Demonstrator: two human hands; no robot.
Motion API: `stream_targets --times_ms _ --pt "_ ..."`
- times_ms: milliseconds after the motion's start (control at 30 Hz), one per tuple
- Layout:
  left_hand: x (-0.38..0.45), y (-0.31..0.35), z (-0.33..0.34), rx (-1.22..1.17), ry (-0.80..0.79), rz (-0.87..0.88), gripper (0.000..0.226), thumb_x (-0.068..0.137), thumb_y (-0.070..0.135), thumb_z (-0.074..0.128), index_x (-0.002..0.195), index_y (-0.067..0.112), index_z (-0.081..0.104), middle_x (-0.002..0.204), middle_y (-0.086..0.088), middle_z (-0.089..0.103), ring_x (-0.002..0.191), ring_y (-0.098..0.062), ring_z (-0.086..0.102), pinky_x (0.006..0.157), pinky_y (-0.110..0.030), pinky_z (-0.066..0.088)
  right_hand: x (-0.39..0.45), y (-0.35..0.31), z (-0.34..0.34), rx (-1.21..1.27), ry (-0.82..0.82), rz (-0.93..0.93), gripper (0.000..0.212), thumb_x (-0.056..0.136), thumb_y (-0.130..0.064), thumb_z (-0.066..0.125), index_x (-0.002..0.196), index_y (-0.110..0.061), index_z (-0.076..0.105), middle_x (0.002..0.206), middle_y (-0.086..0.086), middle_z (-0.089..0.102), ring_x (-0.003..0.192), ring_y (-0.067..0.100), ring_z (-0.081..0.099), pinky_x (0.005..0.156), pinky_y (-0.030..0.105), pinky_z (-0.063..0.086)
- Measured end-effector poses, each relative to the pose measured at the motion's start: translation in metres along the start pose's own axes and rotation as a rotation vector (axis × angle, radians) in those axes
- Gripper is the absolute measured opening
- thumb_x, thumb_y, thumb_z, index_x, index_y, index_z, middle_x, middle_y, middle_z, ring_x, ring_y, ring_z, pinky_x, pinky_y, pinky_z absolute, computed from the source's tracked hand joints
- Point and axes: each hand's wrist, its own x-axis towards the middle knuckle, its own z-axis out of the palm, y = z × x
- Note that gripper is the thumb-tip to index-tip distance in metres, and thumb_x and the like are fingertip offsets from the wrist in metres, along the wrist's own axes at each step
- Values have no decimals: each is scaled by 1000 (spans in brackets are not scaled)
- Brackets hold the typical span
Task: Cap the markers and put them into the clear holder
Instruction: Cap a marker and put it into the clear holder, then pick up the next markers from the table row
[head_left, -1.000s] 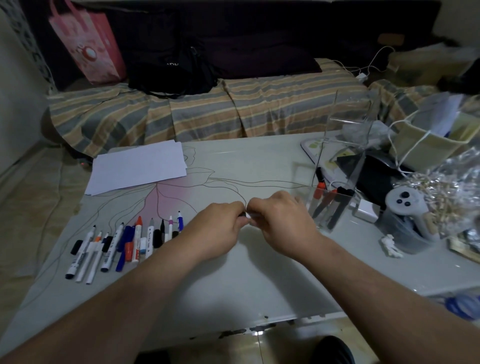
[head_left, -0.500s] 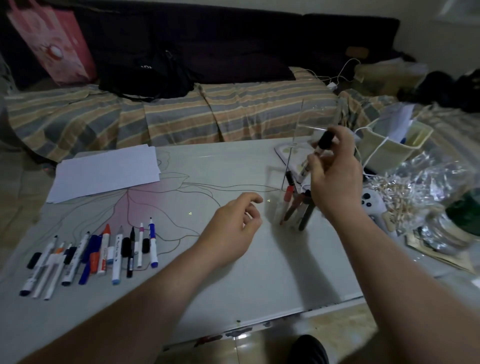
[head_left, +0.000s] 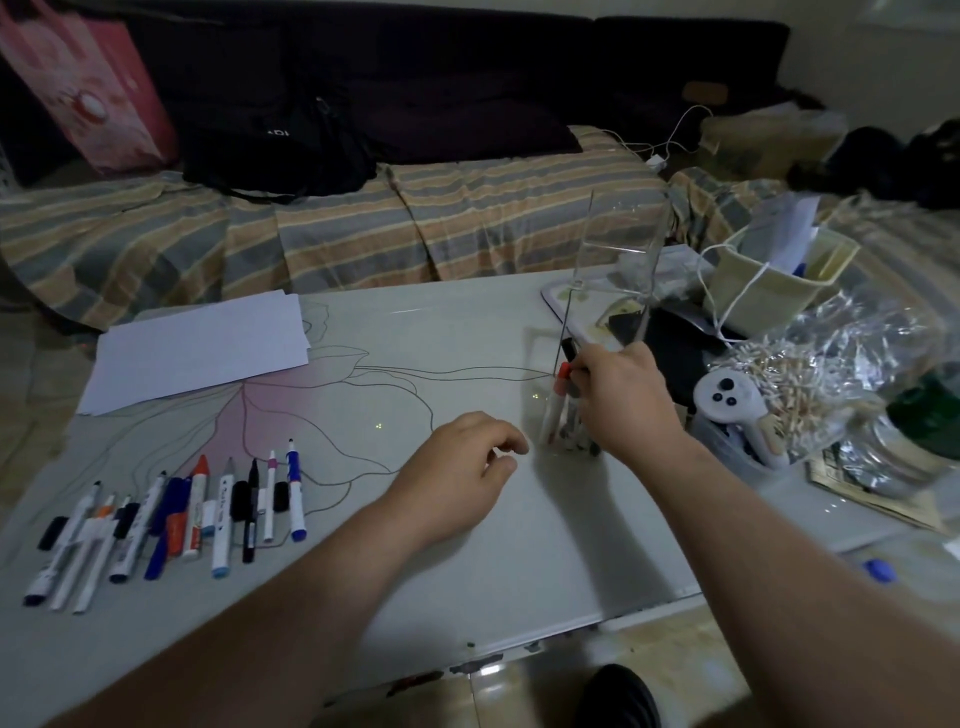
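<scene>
The clear holder (head_left: 619, 228) stands at the table's right, with a red-capped marker (head_left: 561, 375) and other markers inside. My right hand (head_left: 621, 402) is low against the holder's near side. Its fingertips pinch a black-capped marker (head_left: 568, 347) that leans inside the holder. My left hand (head_left: 460, 465) rests on the table just left of the holder, fingers loosely curled and apart, holding nothing. Several uncapped markers and loose caps (head_left: 176, 514) lie in a row at the table's left front.
White paper sheets (head_left: 200, 348) lie at the back left of the table (head_left: 467, 571). Right of the holder crowd a white controller (head_left: 727, 400), a plastic bag of wooden clips (head_left: 815, 374) and a cream basket (head_left: 774, 283). A striped couch (head_left: 337, 234) runs behind.
My right hand came down from above the holder to its lower part, taking the black-capped marker inside. My left hand stayed on the table, open.
</scene>
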Motion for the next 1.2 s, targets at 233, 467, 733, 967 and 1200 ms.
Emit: stream_targets --times_ms 233,467,733,967,1200 --pt "-4 -22 -26 80 -28 -112 20 95 24 58 102 36 73 97 13 65 86 -2 57 79 -22 43 0 -12 -15 146 214 -59 43 83 5 52 119 -11 70 115 10 63 110 34 52 95 40 42" --pt "-34 -80 -90 141 1 -330 27 87 14 75 108 31 74 104 8 68 89 -6 63 74 -15 42 -25 -84 34 195 24 -366 33 90 -7 52 115 -18 71 114 3 61 110 24 55 94 33 45" --pt "-79 -134 -134 274 111 -620 21 95 26 64 112 29 75 111 1 72 96 -17 63 85 -29 50 -69 -168 103 73 -474 -588 40 95 -22 47 134 -27 57 127 3 48 118 30 48 87 47 52" --pt "-85 -141 -121 370 -13 -633 27 87 26 70 114 27 76 114 0 73 99 -19 65 91 -31 53 -75 -200 136 -7 -559 -622 39 100 -37 44 138 -30 49 132 6 43 116 31 42 87 47 46" --pt "-79 -138 -111 445 -121 -625 29 81 40 73 108 28 75 95 3 71 87 -17 65 79 -33 57 -69 -190 142 -110 -457 -576 38 103 -34 44 130 -12 58 120 12 50 110 35 53 74 40 43"
